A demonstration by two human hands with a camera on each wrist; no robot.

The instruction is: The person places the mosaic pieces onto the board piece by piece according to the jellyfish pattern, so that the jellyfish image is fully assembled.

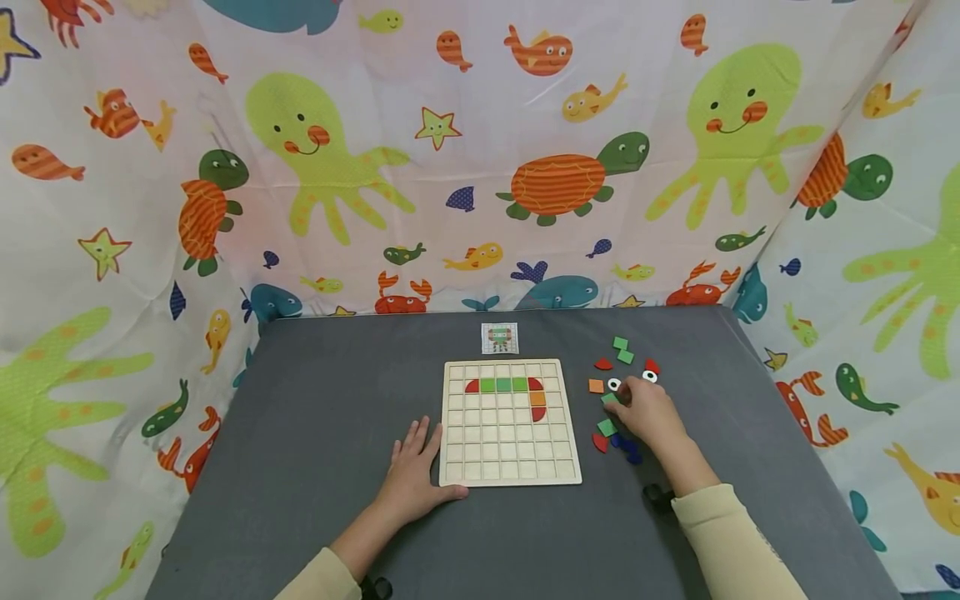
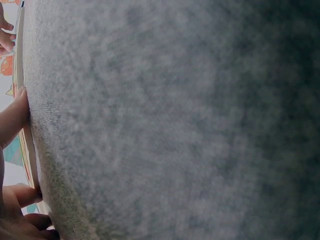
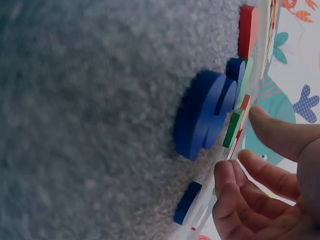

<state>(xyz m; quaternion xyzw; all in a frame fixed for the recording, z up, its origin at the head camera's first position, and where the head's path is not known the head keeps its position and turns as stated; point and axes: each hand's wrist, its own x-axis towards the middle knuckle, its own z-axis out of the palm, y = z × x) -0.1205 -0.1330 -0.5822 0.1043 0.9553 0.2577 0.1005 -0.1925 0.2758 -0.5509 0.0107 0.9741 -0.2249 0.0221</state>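
My left hand [image 1: 414, 477] lies spread at the near left corner of a pale wooden grid board [image 1: 506, 477], its thumb at the near edge and fingers along the left side. On the board, three green squares [image 1: 504, 385] form a row between red rounded pieces, and an orange square [image 1: 537, 398] sits below the right one, with another red piece under it. My right hand [image 1: 651, 410] reaches into the loose pieces, fingertips by a green square [image 1: 610, 399]. Its thumb [image 3: 270, 131] and fingers are apart in the right wrist view, with no piece visible between them.
A small picture card [image 1: 499, 338] lies behind the board. Around my right hand are an orange square [image 1: 596, 386], white rings [image 1: 614, 384], red pieces [image 1: 601, 442], more green squares [image 1: 607, 427] and several blue pieces [image 3: 200, 117]. Printed cloth [image 1: 465, 183] hangs behind the grey table [image 1: 337, 375].
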